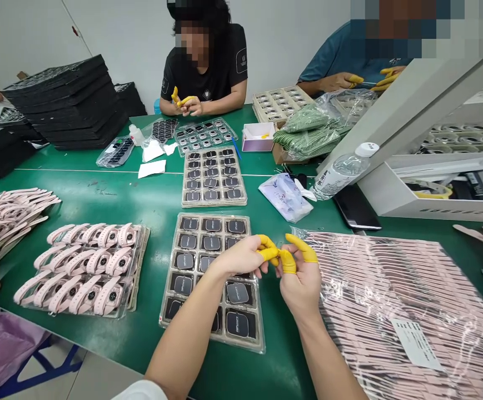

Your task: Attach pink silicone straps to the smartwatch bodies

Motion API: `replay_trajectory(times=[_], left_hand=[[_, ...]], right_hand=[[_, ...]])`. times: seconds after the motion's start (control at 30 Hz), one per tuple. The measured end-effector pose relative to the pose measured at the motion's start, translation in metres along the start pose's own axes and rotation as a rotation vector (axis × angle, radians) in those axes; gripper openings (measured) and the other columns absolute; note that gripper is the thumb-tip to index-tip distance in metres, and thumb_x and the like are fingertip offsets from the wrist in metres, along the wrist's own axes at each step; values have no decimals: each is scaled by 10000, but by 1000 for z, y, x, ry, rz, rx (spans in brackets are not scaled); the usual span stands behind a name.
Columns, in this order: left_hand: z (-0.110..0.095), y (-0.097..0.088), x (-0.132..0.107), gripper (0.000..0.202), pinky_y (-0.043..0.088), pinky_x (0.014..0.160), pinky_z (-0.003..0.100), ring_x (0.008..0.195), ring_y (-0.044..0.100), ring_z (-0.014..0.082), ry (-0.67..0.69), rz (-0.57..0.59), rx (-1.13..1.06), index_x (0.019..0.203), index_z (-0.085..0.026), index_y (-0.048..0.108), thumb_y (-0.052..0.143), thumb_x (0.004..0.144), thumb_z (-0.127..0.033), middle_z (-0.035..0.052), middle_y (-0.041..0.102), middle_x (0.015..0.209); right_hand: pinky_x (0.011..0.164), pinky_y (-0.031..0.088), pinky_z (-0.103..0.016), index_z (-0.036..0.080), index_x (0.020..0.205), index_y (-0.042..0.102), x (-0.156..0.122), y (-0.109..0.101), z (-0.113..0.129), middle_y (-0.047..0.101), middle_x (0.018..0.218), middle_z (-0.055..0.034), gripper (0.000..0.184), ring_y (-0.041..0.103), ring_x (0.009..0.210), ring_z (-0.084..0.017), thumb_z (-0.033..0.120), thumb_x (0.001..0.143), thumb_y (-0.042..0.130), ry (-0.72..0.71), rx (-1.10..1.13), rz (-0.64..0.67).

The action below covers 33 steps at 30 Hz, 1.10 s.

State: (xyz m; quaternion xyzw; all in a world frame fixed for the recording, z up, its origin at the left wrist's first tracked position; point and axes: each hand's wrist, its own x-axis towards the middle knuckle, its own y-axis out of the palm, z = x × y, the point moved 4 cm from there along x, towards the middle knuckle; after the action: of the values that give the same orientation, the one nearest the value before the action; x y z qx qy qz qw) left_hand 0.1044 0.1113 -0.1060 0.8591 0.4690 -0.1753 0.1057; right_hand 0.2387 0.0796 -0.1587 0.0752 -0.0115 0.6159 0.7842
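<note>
My left hand (247, 255) reaches over a tray of dark square watch faces (238, 324) in clear pockets. Yellow finger cots cover its thumb and index finger, which are pinched together. Their tips meet the tip of a cot on my right hand (302, 278); whether anything small lies between them I cannot make out. My right hand also wears yellow cots, its thumb and index finger standing apart. Close by on the right lies a clear bag of pink watch straps (383, 278) with a white label (416, 343).
Left stands a tray of pink-strapped watches (78, 272). A second watch-face tray (214, 178) lies ahead, with a tissue pack (285, 197), water bottle (343, 172) and phone (355, 208) to its right. A grey slanted post (408, 105) crosses the right side. Two co-workers sit opposite.
</note>
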Motion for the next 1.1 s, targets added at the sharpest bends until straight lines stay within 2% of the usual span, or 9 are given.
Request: replay_trajectory(times=[0.1,0.23,0.5,0.8,0.93,1.1], left_hand=[[3,-1,0,99,468,462,157,474,576,73,-23,18,22,927,-166,546,499,1014,-173,-47,582,634],[7,-2,2,96,472,477,156,491,588,77,-35,5,43,926,-167,535,497,1013,-174,-42,591,641],[15,-4,3,88,492,487,179,496,593,102,-80,2,108,897,-171,519,504,947,-101,-39,584,613],[8,-5,-1,177,477,482,167,466,572,85,-128,-12,119,846,-171,515,426,934,-46,-47,568,574],[9,-5,0,145,479,484,163,475,585,85,-118,-9,89,867,-161,537,460,929,-55,-40,581,584],[4,-4,0,154,501,486,175,489,585,82,-85,-8,34,862,-145,565,464,966,-94,-34,584,611]], right_hand=[[430,419,-263,266,1298,582,0,0,0,584,962,-18,361,448,531,-100,473,1004,621,-14,-25,33],[426,416,-276,273,1278,597,0,2,-3,558,932,-16,346,442,530,-111,497,1015,598,6,-18,69],[444,429,-273,270,1248,628,-1,5,-4,522,801,20,343,436,518,-120,529,1032,567,60,20,108],[456,457,-253,258,1265,638,-2,7,-3,522,755,29,354,459,526,-122,521,1040,567,79,17,133],[464,466,-267,256,1245,659,-1,5,-4,544,766,18,341,468,536,-129,512,1039,569,70,-5,112],[489,476,-279,257,1251,642,2,2,-4,549,811,18,349,511,573,-137,475,979,657,42,-24,118]])
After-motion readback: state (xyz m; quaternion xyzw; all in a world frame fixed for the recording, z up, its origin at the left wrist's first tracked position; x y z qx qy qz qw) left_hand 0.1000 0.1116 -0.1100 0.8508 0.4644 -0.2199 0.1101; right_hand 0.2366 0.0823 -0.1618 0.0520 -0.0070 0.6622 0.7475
